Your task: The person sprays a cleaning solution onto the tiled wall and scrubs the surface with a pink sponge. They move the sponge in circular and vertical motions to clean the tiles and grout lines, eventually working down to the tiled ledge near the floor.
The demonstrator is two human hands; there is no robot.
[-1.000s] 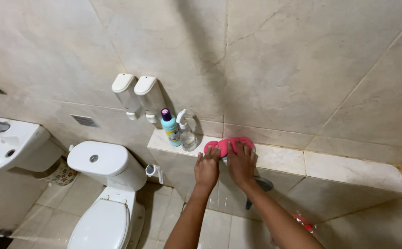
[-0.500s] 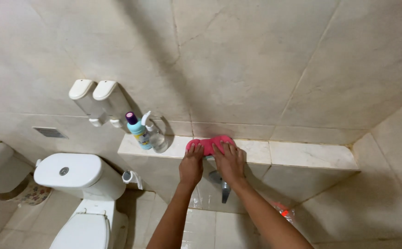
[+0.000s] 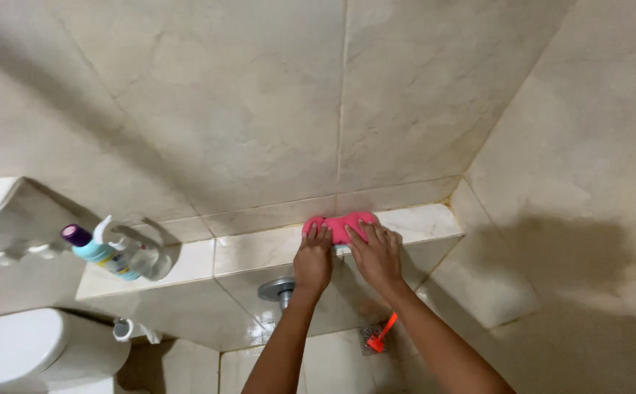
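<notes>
Both my hands press a pink cloth [image 3: 340, 225] onto a beige tiled ledge [image 3: 252, 252] along the bathroom wall. My left hand [image 3: 313, 259] grips the cloth's left end, fingers curled over it. My right hand [image 3: 376, 254] holds its right part, fingers spread on top. The cloth lies near the ledge's right end, close to the corner. Part of the cloth is hidden under my fingers.
A blue bottle with a purple cap [image 3: 93, 249] and a clear spray bottle [image 3: 137, 254] stand on the ledge's left part. A metal tap [image 3: 278, 290] juts from the ledge front. A white toilet tank [image 3: 30, 352] sits lower left, wall dispensers [image 3: 1, 208] above it, an orange-handled tool [image 3: 380, 337] on the floor.
My hands have slid the pink cloth rightward along the ledge toward the corner. The view has swung right, so the bottles and toilet sit further left.
</notes>
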